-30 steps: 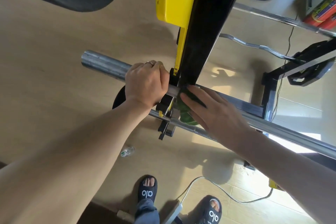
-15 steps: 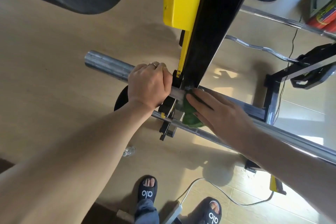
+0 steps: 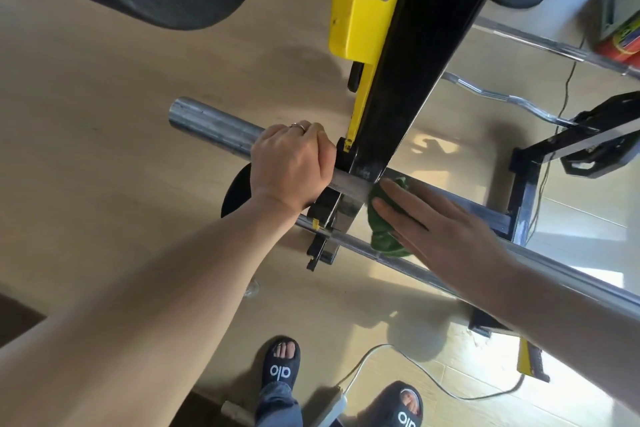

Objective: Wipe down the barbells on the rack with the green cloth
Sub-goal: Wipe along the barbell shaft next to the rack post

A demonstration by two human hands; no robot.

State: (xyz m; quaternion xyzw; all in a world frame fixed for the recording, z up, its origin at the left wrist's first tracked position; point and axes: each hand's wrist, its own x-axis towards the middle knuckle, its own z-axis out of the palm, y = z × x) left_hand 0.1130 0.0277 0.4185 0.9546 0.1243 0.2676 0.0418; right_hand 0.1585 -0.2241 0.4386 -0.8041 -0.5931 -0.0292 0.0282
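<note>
The left hand (image 3: 289, 163) is wrapped around the sleeve end of the upper barbell (image 3: 214, 126), fingers curled over the top, a ring (image 3: 298, 126) visible on one finger; it grips just beside the black rack upright (image 3: 412, 80). The right hand (image 3: 446, 232) lies flat with fingers extended and together, pressing the green cloth (image 3: 382, 236) from above. The cloth is bunched beneath the fingers, at the point where the upper barbell passes the upright, and hangs down toward the lower barbell (image 3: 571, 274); whether it touches the lower bar cannot be confirmed from this angle. A yellow bracket (image 3: 353, 10) is mounted on the upright. A curl bar (image 3: 502, 95) lies further back. Below, two black slides (image 3: 282, 367) stand on the wood floor (image 3: 104, 149) near a white cable (image 3: 433, 378)
</note>
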